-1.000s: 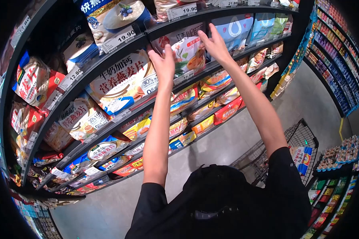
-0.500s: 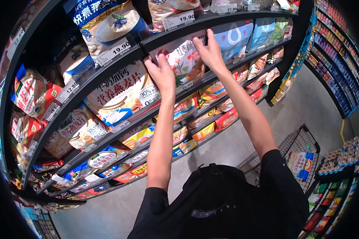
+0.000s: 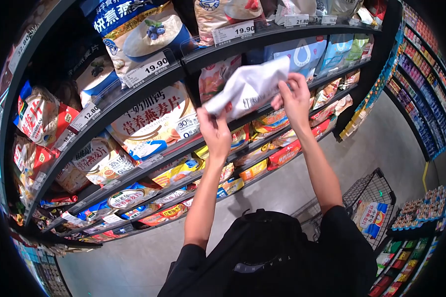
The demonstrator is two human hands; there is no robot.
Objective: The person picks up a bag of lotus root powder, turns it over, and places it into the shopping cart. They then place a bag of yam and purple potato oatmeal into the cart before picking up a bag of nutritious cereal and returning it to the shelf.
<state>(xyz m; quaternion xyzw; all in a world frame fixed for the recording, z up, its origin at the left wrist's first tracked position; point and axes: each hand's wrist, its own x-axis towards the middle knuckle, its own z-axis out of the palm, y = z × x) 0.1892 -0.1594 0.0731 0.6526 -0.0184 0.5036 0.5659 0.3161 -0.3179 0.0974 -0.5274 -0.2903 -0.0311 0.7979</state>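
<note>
A whitish pouch (image 3: 255,89) with dark printed characters and a bit of red is held between my two hands, just in front of the shelf and tilted so its front faces down. My left hand (image 3: 215,132) pinches its lower left corner. The fingers of my right hand (image 3: 293,98) close on its right edge. Behind the pouch, a pink bag (image 3: 218,74) stands on the same shelf, partly covered. Blue bags (image 3: 297,53) stand to its right. Left of my left hand sits a large white oatmeal bag (image 3: 151,116).
Black curved shelves (image 3: 203,59) with price labels carry many bags of cereal above and below. At lower right stands a wire shopping cart (image 3: 381,185) with a blue and white bag (image 3: 370,218) in it. Further stocked shelves (image 3: 421,84) line the right side beyond the grey floor (image 3: 352,143).
Both hands have drawn the pouch off the shelf toward me and tipped it, so its top folds forward. The pink bag behind it now shows.
</note>
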